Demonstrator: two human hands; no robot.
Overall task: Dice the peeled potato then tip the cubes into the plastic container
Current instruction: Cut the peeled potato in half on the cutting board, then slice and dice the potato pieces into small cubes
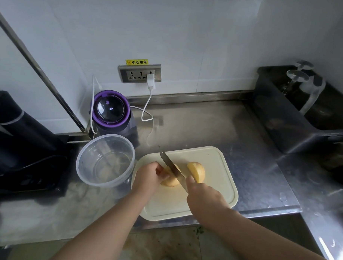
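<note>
container [108, 135] sits just beside board [214, 170]; left hand [147, 177] holds potato half [171, 181], right hand [203, 199] grips knife [169, 164]; blender [111, 110] behind.

Dim, cool, even light, perhaps from overhead. The brushed stainless-steel counter [205, 127] carries hazy glare patches; the dark grey plastic tub [280, 114] at right is murky. Wide-angle distortion bends the edges, and the bottom corners look soft.
</note>
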